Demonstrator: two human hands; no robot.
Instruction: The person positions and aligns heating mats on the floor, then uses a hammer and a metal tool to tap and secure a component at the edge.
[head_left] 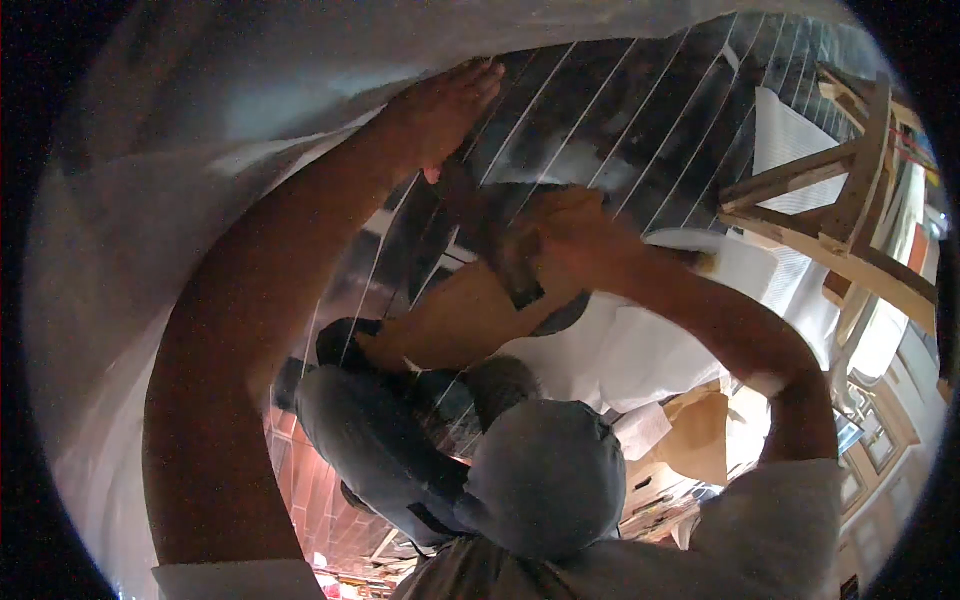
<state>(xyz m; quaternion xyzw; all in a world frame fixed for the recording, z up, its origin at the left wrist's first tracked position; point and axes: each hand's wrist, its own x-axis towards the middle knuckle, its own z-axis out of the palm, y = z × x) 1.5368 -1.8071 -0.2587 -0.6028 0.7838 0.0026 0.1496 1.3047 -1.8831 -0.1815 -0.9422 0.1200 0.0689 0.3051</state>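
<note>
My left hand [445,110] reaches far forward along the edge of a pale, translucent sheet [250,110]. Its fingers are stretched out and nothing shows in them; the thumb points down toward the floor. To the right and nearer, my right hand [580,235] is bent around a dark, flat bar-like object [522,265]; blur and shadow hide its exact kind and the fingertips. Beneath that hand lies a tan piece [450,315] that looks like card or paper, partly over a dark shape. My knees [545,480] are bent close below.
Dark tiled floor [640,120] with pale joint lines stretches ahead. A wooden frame [850,200] stands at the right. White sheeting [590,350] lies under my right forearm, beside torn tan cardboard [695,435]. The translucent sheet drapes along the whole left side.
</note>
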